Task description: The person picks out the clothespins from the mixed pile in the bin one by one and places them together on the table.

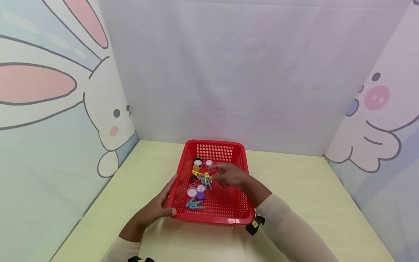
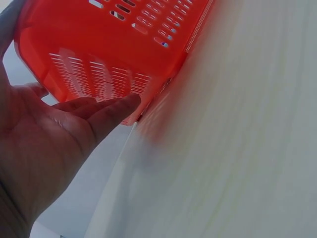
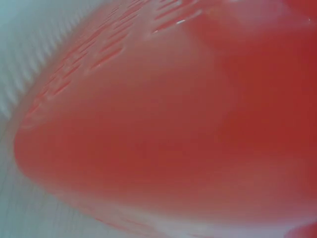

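1. Right grip: thumb and index finger stand apart, just beside a yellow clip inside the red basket.
2. Left grip: fingers straight against the basket's left wall, thumb at its near left corner.
3. Round caps and blue clips lie along the basket's left side.
4. The basket sits by the tabletop's far edge, between left and right edges.
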Available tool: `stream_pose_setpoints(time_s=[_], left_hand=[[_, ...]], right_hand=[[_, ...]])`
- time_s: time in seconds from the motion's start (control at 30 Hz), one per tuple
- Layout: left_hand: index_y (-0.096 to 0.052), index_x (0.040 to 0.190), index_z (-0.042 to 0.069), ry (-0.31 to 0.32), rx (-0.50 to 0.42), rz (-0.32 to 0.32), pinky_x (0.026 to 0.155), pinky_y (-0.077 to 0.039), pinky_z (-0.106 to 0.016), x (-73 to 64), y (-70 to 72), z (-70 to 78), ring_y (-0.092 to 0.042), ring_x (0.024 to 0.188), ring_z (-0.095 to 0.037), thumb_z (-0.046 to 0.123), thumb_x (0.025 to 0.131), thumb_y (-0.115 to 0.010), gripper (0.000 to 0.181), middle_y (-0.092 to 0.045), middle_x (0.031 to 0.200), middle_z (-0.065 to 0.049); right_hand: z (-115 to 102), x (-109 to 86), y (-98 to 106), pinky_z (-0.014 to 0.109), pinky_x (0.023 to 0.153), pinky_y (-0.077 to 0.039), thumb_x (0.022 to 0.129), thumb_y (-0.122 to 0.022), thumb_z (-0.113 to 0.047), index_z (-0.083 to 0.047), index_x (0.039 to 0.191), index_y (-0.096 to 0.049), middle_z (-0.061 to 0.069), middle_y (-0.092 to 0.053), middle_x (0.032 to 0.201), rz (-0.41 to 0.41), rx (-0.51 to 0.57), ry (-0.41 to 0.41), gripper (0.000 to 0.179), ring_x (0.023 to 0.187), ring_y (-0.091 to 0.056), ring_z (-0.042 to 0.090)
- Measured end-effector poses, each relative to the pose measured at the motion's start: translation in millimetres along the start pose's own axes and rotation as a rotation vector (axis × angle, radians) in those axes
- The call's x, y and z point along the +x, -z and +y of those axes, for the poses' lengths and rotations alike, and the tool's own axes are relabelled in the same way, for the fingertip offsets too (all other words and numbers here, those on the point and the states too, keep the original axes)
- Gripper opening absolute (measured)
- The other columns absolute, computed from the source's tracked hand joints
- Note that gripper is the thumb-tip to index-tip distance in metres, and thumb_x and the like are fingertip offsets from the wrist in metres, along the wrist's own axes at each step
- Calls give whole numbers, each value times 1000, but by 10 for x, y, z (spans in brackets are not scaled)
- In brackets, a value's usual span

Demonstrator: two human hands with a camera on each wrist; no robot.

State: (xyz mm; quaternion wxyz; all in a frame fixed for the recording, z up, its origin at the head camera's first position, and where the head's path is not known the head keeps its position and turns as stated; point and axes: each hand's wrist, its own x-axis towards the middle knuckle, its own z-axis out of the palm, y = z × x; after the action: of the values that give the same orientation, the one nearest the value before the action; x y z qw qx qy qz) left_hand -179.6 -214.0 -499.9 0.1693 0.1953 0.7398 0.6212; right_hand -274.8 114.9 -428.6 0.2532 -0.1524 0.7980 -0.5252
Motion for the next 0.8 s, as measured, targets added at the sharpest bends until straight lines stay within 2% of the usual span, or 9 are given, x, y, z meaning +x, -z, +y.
stream_pose_setpoints(time_s=[0.2, 0.33, 0.5, 0.63, 0.8], left_hand=[[4, 176, 37, 0, -5, 0, 99, -66, -41, -7, 0, 0, -49, 148, -45, 25, 97, -78, 115, -19, 178, -24], [4, 176, 38, 5, -3, 0, 99, -66, -41, -3, -8, -21, -49, 148, -44, 24, 97, -77, 114, -20, 177, -24], [4, 176, 39, 0, 0, 1, 99, -66, -41, -1, -6, -32, -49, 148, -45, 25, 96, -78, 115, -20, 178, -24], [4, 176, 38, -6, 8, -1, 99, -66, -41, 5, 3, -29, -49, 148, -45, 26, 96, -78, 115, -21, 177, -24], [4, 176, 38, -4, 1, -5, 99, -66, -41, 13, 4, -23, -48, 149, -45, 25, 96, -78, 115, -20, 178, -24]], right_hand=[[37, 45, -23, 27, 60, -52, 100, -80, -24, -12, 148, -67, 15, -72, 86, 7, -74, -66, 51, 61, -53, 17], [-1, 44, -21, 27, 60, -50, 101, -79, -23, -12, 151, -65, 14, -67, 84, -29, -107, -92, 53, 62, -50, 17], [-112, 53, 34, 28, 60, -49, 101, -79, -25, -15, 153, -64, 4, -57, 76, -68, -249, -48, 55, 64, -49, 16], [-65, 109, 93, 28, 59, -47, 102, -78, -23, -15, 154, -62, 1, -52, 67, -103, -328, -18, 55, 59, -47, 15], [81, 167, 94, 29, 64, -53, 99, -82, -24, -18, 161, -55, 5, -64, 78, -158, -418, -4, 69, 67, -56, 18]])
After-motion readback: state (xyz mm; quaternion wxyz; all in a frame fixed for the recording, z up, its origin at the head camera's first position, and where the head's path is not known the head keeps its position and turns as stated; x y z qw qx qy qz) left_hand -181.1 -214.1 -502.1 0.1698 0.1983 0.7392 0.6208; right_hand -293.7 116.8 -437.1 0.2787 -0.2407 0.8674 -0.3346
